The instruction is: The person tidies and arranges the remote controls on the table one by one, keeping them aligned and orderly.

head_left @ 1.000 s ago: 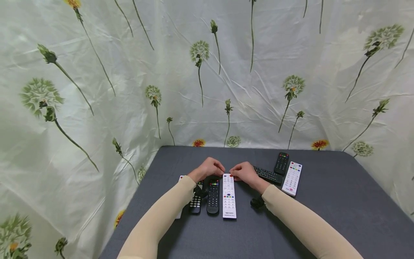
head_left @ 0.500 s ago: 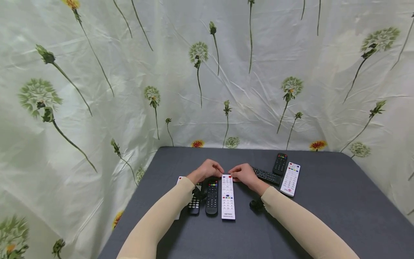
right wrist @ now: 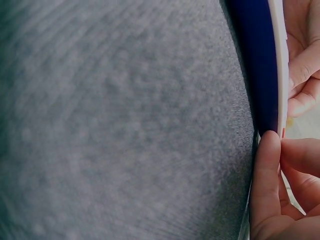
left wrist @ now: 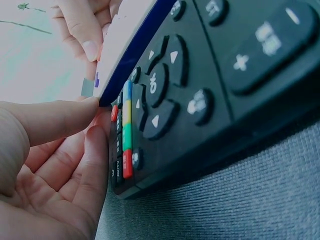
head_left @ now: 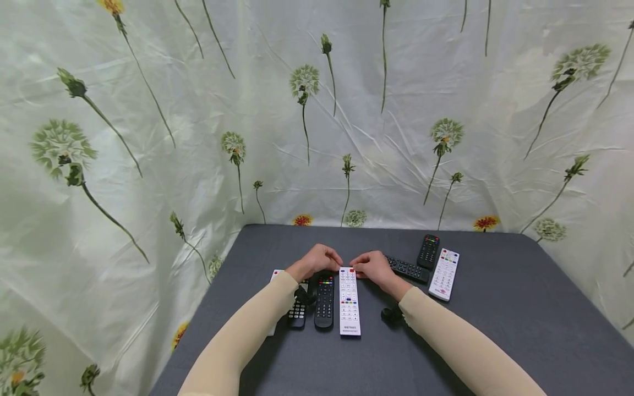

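A white remote control point(head_left: 350, 302) with a dark blue underside lies lengthwise in the middle of the table, between both hands. At its far left corner my left hand point(head_left: 318, 258) pinches the edge with thumb and fingertips. The far right corner is pinched by my right hand point(head_left: 375, 265), its thumb and a finger close together in the right wrist view. Just left of the white remote lies a black remote control point(head_left: 324, 302), filling much of the left wrist view. Another black remote point(head_left: 297, 313) and a second white remote point(head_left: 276, 273) are partly hidden under my left forearm.
Behind my right hand lie a slanted black remote point(head_left: 408, 269), a smaller black remote point(head_left: 428, 251) and a white remote point(head_left: 444, 275), grouped together. A pale flowered curtain point(head_left: 267, 110) hangs along the back and left edges of the dark grey table point(head_left: 505, 308).
The view shifts slightly as the head moves. Both hands stay at the far end of the white remote control, and the other remotes lie as before.
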`<state>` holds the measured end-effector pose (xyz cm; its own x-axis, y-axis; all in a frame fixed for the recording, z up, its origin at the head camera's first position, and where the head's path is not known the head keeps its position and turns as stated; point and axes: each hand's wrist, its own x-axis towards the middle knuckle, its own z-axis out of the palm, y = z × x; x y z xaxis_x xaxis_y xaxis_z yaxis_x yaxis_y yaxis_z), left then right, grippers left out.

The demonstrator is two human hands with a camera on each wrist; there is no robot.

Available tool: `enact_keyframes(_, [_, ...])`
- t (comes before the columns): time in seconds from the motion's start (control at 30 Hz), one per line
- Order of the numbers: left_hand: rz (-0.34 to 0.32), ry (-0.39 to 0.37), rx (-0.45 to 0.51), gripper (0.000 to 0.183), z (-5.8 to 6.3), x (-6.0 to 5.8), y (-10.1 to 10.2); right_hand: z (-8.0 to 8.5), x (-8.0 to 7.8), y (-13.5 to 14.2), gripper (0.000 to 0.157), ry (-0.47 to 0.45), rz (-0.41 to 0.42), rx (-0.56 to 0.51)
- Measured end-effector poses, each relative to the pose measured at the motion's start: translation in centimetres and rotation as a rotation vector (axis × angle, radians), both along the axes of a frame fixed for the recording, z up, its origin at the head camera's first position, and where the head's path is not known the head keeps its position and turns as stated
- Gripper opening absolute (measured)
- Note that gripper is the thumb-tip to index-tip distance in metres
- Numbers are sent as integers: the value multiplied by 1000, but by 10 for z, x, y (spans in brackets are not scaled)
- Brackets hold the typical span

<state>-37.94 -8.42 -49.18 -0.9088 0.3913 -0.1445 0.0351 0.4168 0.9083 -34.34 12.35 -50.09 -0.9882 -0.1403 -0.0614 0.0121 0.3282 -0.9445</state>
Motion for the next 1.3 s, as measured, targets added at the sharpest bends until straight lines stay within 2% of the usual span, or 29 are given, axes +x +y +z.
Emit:
enact_keyframes(0.3, [5, 2, -2, 10, -1, 1, 2, 0, 1, 2, 17, -12, 9, -10])
enact_keyframes(0.43, [12, -49, 76, 14, 1, 1, 5, 3, 2, 6, 18, -22, 21, 14])
enact_keyframes(0.57, [59, -82, 146, 22, 3, -2, 7, 15, 2, 14, 21, -15, 36, 41])
enact_keyframes(0.73, [116, -36, 133, 26, 10, -6, 10, 34, 2, 30, 26, 4, 53, 36])
enact_keyframes(0.97, [85, -27, 177, 30, 21, -5, 24, 58, 5, 62, 31, 17, 39, 73])
enact_keyframes(1.3, [57, -131, 226, 36, 22, 2, 50, 62, 11, 104, 36, -24, 19, 129])
